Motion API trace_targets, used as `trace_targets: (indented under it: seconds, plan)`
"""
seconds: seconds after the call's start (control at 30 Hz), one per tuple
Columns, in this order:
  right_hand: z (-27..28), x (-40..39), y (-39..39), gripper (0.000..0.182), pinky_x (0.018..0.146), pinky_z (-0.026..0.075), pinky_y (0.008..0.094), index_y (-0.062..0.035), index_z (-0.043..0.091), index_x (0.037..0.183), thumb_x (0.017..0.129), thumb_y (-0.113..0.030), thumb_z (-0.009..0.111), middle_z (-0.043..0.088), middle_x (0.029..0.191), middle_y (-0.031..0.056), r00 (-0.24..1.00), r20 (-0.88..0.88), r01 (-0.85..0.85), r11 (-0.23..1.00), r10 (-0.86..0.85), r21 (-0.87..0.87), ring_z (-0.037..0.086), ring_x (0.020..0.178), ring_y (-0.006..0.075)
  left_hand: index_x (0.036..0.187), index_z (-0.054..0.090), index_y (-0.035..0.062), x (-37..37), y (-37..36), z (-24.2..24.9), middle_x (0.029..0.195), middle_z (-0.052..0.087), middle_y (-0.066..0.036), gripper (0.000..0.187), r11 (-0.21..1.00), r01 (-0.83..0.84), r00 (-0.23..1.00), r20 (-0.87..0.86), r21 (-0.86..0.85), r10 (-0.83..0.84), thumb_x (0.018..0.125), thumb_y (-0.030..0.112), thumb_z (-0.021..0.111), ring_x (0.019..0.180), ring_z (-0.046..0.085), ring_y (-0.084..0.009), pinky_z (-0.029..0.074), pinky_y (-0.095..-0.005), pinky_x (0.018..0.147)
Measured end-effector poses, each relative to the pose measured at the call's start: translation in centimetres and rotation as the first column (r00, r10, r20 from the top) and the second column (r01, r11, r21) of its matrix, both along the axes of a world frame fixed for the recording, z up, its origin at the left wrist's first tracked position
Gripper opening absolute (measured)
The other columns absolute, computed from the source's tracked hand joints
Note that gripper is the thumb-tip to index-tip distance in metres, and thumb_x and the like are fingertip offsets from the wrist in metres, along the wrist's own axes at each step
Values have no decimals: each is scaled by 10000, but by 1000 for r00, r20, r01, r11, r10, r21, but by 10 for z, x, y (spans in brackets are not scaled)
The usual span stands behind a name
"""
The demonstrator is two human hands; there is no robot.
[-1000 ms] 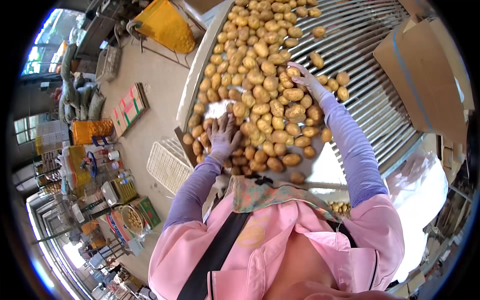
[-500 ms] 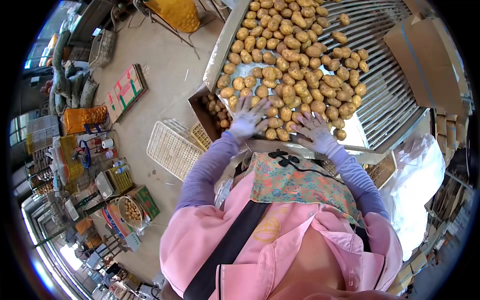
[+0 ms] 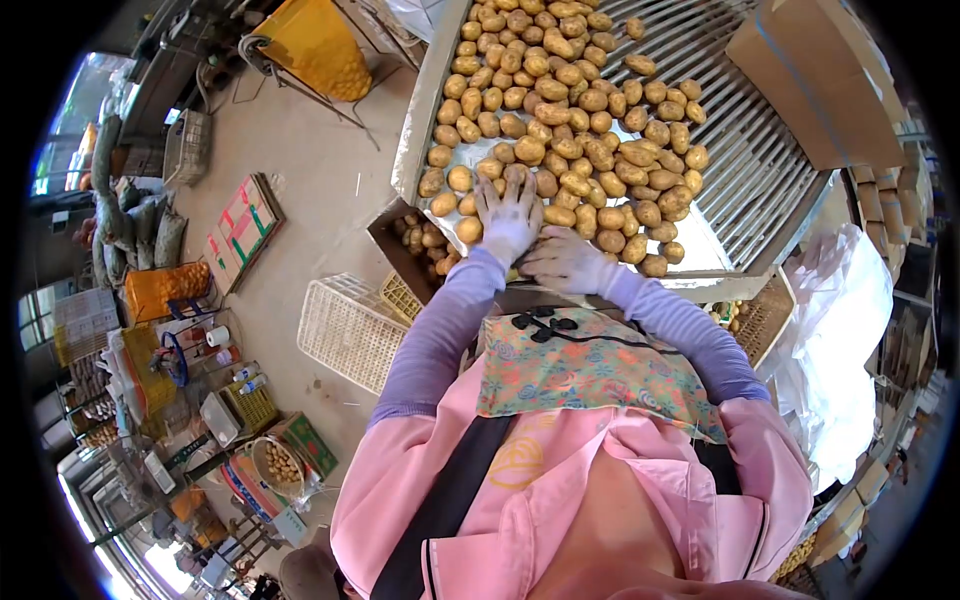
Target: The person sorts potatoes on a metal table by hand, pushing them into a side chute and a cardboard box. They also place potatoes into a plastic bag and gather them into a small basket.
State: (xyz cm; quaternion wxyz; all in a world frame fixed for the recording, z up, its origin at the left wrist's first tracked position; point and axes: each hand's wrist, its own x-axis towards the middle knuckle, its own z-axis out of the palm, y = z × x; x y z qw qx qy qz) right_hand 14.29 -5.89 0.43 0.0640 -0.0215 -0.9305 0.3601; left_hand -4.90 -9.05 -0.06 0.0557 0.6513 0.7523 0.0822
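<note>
Many yellow-brown potatoes [image 3: 590,150] lie in a loose heap on the sorting table [image 3: 715,245], which has a pale flat front and metal bars behind. My left hand [image 3: 510,215], in a thin whitish glove, rests on potatoes near the front left with its fingers stretched forward. Close beside it, my right hand [image 3: 568,260], gloved alike, lies low at the table's front edge, fingers pointing left towards the left wrist. Those fingers look extended and not wrapped round anything; what lies under the palm is hidden.
Left of the table, a cardboard box [image 3: 385,240] holds more potatoes, with a white plastic crate [image 3: 345,330] on the floor nearby. A large cardboard sheet [image 3: 815,85] stands at the right, above white plastic sheeting [image 3: 840,340]. A yellow sack [image 3: 320,50] hangs on a frame.
My right hand has moved left along the front edge and turned inward, close to my left hand. My left hand stays among the front potatoes. The whole view has shifted slightly.
</note>
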Motion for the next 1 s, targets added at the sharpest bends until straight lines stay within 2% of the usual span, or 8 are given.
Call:
trace_targets:
  seconds: [0.1,0.17,0.43,0.6,0.63,0.73,0.8,1.0]
  plan:
    - [32,49,19,478,1231,223,559,-300,641,1373,916,-440,656,606,1447,37,974,-60,225,920,-217,322,503,1383,292,1553,462,226,-24,-55,17,1600,422,-139,658,973,218,968,108,74,-225,970,520,540,1490,236,-541,141,-666,1207]
    - [51,62,19,627,1257,161,561,-374,544,1471,877,-514,688,446,1600,81,892,210,255,830,-400,495,359,1492,371,1545,473,234,-50,-83,26,1595,427,-145,652,921,378,920,78,89,-385,956,493,578,1474,276,-537,176,-652,1202]
    - [29,-33,0,716,1260,123,579,-422,509,1489,816,-568,705,371,1634,129,812,372,269,855,-449,443,271,1530,424,1485,548,237,-83,2,22,1576,424,-195,606,985,42,990,122,169,-64,931,475,618,1449,340,-493,288,-635,1151]
    - [18,10,25,391,1168,318,487,-315,689,1261,892,-437,646,616,1408,-23,987,148,12,959,-57,284,516,1339,185,1510,517,258,14,29,8,1603,387,-192,625,993,71,997,11,92,-73,936,481,623,1461,300,-526,240,-672,1158]
    - [15,33,32,302,1114,361,436,-287,717,1178,903,-383,635,673,1276,-87,985,-16,172,944,-174,282,571,1211,104,1514,513,266,24,17,17,1609,381,-188,629,986,159,986,49,53,-161,938,496,615,1473,281,-527,216,-678,1169]
    - [66,81,58,585,1213,197,588,-321,568,1423,880,-513,665,498,1536,46,846,257,314,826,-467,468,471,1378,278,1545,477,264,-1,-32,37,1654,310,-200,654,877,480,872,125,-28,-474,972,565,568,1506,247,-511,168,-642,1221]
    - [65,102,70,750,1216,55,675,-401,463,1534,852,-644,657,299,1658,172,505,264,555,544,-822,630,195,1537,466,1542,480,245,-30,-62,27,1652,323,-186,652,864,502,862,110,-51,-494,973,549,574,1502,255,-511,168,-627,1225]
    - [84,47,51,824,1243,-23,614,-444,395,1567,838,-771,598,87,1706,253,398,497,495,637,-771,591,34,1559,516,1526,500,188,-71,-15,22,1605,409,-150,679,942,318,948,-11,106,-319,955,545,585,1468,327,-471,232,-625,1188]
